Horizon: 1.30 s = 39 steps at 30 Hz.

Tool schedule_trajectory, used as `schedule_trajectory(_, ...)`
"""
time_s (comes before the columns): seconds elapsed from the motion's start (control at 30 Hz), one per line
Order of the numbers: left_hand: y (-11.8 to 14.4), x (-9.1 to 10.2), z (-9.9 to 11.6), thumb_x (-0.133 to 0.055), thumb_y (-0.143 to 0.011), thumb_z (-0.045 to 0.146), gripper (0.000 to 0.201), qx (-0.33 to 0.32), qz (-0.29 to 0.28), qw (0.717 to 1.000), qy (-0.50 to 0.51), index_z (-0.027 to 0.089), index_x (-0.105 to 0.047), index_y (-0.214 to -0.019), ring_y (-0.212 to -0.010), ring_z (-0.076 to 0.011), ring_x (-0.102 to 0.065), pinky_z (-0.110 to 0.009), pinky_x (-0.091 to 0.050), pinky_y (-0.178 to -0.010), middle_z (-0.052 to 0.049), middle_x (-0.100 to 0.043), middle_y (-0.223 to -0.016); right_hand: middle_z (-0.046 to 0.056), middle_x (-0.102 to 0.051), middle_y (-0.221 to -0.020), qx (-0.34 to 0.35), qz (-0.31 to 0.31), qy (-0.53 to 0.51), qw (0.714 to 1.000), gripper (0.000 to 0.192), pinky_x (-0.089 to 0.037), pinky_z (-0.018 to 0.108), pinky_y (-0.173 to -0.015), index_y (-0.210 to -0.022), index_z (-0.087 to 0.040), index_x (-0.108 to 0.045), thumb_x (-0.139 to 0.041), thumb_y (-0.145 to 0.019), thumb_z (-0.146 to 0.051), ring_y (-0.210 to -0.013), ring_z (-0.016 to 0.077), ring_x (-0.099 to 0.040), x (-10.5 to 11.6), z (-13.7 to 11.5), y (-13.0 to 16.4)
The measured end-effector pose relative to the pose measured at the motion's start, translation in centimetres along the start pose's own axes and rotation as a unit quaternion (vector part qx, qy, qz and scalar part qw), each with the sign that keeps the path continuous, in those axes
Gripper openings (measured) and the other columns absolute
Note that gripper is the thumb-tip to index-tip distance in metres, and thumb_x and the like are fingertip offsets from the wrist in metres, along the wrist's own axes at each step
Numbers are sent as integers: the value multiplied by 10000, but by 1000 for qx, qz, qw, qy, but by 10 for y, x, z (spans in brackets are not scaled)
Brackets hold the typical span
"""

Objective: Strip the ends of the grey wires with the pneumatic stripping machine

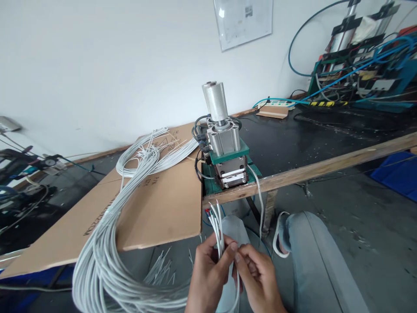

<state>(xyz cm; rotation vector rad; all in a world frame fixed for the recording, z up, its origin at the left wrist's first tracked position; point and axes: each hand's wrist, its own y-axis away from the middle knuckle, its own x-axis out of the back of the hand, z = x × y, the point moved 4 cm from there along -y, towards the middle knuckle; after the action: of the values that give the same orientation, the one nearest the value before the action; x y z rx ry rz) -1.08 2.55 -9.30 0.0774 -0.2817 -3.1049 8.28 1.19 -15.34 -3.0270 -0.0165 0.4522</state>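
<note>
Head cam: left hand (pixel 208 271) and right hand (pixel 259 278) both pinch a small bunch of thin white wires (pixel 217 226) — ends even, pointing up toward the green-based pneumatic press (pixel 228 158) at the desk (pixel 325 143) edge.

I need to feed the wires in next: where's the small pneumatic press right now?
In the head view, the pneumatic press stands mid-frame at the bench edge, right of the cardboard sheet.

2 hands (pixel 208 271) (1 machine (pixel 226 150))
</note>
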Motion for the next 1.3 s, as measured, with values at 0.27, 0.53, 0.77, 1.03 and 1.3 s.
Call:
schedule_trajectory(0.27,4,-5,-6,-806,-691,625,519,-18,125,991,41,168,-564,-650,-421,-47,-305,-152,-275,-392,103,-384,-487,-48,-477,-484,78,59,75,992,384,-337,208,-393,-690,-213,-567,-490,-1001,-424,-399,101,-430,-6,0,-7)
schedule_trajectory(0.53,4,3,-22,-875,-647,551,503,33,142,980,133,188,-527,-681,-411,-29,-275,-148,-219,-403,102,-401,-524,-15,-558,-524,78,87,107,987,429,-385,203,-417,-691,-198,-615,-494,-991,-480,-457,119,-498,-14,1,-7)
schedule_trajectory(0.77,5,4,-21,-872,-640,569,502,40,148,978,141,184,-557,-712,-393,-18,-249,-135,-199,-387,121,-361,-489,-10,-582,-530,60,79,91,991,445,-394,204,-442,-693,-191,-615,-496,-985,-505,-463,119,-517,-17,0,-6)
schedule_trajectory(1.03,8,4,-17,-843,-639,628,529,49,149,979,129,185,-582,-767,-412,-28,-236,-136,-191,-392,123,-350,-489,-29,-520,-509,50,67,75,994,428,-364,200,-438,-661,-196,-560,-522,-974,-486,-452,107,-478,-15,-2,-6)
schedule_trajectory(1.3,-1,7,-9,-787,-687,651,526,16,79,997,8,151,-629,-713,-385,-39,-260,-147,-203,-359,92,-408,-442,-38,-517,-502,57,12,66,996,415,-377,185,-420,-679,-200,-562,-492,-1007,-445,-434,100,-501,-10,-8,-9)
